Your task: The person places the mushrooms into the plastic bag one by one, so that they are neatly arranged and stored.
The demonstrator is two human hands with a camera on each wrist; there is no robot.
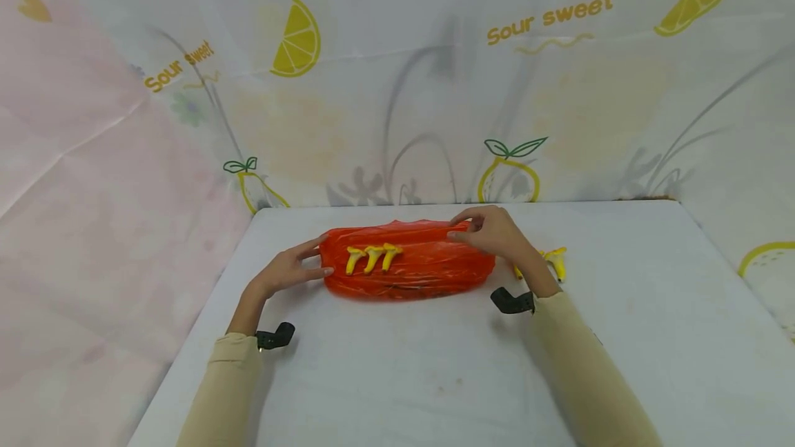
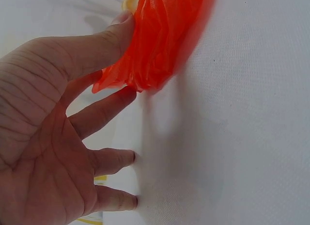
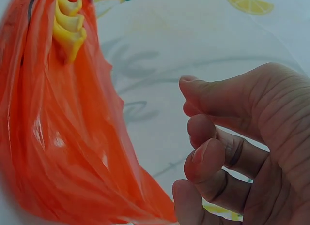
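Observation:
A red plastic bag (image 1: 435, 271) lies stretched wide across the white table, wrinkled and glossy. Three small yellow mushroom-shaped pieces (image 1: 374, 258) sit in a row on its left part. At the bag's left end, my left hand (image 1: 286, 270) holds the edge between thumb and forefingers, the other fingers spread, as the left wrist view shows. My right hand (image 1: 493, 232) hovers by the bag's upper right edge. In the right wrist view its fingers are loosely bent, with a gap between them and the plastic and nothing held.
More yellow mushroom-shaped pieces (image 1: 557, 263) lie on the table right of the bag, partly hidden behind my right forearm. The white table (image 1: 397, 371) ends at a curtain (image 1: 397, 123) printed with lemons. Each wrist wears a black camera mount (image 1: 276, 336).

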